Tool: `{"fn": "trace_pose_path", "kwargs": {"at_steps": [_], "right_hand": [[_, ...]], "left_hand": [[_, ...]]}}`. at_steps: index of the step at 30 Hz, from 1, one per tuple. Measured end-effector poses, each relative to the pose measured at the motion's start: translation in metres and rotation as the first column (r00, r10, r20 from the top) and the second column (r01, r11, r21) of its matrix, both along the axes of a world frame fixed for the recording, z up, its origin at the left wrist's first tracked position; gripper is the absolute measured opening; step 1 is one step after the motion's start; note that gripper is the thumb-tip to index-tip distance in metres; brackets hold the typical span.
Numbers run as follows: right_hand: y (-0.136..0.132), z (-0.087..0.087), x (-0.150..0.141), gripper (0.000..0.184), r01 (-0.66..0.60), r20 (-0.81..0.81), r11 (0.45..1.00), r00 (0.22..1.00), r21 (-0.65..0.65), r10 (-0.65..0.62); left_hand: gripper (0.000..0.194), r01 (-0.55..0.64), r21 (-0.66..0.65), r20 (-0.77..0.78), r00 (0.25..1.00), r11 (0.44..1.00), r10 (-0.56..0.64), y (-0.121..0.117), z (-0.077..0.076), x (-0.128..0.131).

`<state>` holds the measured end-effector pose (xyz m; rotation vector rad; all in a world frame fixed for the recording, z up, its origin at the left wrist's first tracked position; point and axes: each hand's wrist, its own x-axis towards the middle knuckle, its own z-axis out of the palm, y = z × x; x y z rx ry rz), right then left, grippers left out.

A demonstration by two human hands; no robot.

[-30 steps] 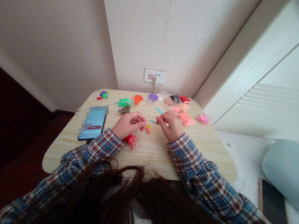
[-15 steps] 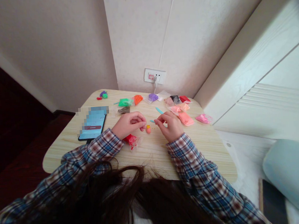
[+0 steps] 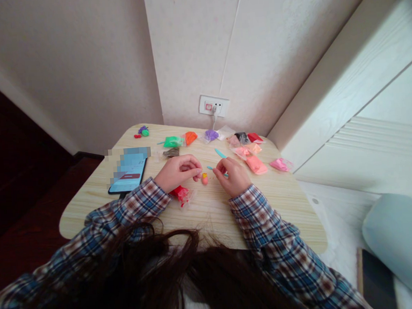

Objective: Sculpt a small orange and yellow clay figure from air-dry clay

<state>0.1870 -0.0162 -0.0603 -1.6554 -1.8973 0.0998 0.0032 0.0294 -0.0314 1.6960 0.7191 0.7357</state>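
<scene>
A small clay figure (image 3: 205,179), pink below and yellow on top, stands on the table between my hands. My left hand (image 3: 179,171) is closed in a pinch just left of it; whatever its fingertips hold is too small to make out. My right hand (image 3: 234,175) is closed too, thumb and forefinger close together, with their contents hidden. A thin blue modelling tool (image 3: 210,168) shows partly beside the right fingertips; I cannot tell whether they touch it. Below my left hand lies a bag of red clay (image 3: 181,193). Tiny crumbs are scattered right of the figure.
Bags of green clay (image 3: 173,141), orange clay (image 3: 190,137), purple clay (image 3: 211,135) and pink clay (image 3: 281,164) line the back and right. A blue clay knife (image 3: 220,152) lies beyond my right hand. The phone (image 3: 127,171) is at left, small clay pieces (image 3: 143,131) behind it.
My right hand has shifted slightly down and its fingers have curled a little, drawing back from the blue tool's tip. My left hand and the clay figure have hardly moved.
</scene>
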Motion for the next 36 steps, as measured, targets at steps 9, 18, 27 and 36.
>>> {"fn": "trace_pose_path", "kwargs": {"at_steps": [9, 18, 27, 36], "right_hand": [[0.0003, -0.0018, 0.0022, 0.012, 0.0, 0.113, 1.0, 0.994, -0.011, 0.001], [0.0003, -0.0038, 0.0014, 0.014, 0.006, 0.156, 1.0, 0.988, 0.004, -0.006], [-0.0006, -0.0038, 0.0008, 0.008, 0.036, 0.171, 0.999, 0.985, -0.029, -0.031], [0.0015, -0.0074, 0.0021, 0.015, 0.01, 0.165, 0.999, 0.986, -0.049, -0.001]], "left_hand": [[0.011, -0.002, 0.016, -0.006, 1.0, 1.0, 0.002, 0.0002, 0.0, -0.0004], [0.011, 0.001, 0.009, -0.009, 1.0, 1.0, -0.001, -0.0001, 0.0003, 0.0], [0.012, 0.009, 0.013, -0.008, 1.0, 1.0, -0.009, 0.0021, -0.0034, -0.0007], [0.011, 0.007, 0.001, -0.012, 1.0, 1.0, -0.007, 0.0012, -0.0019, -0.0011]]}}
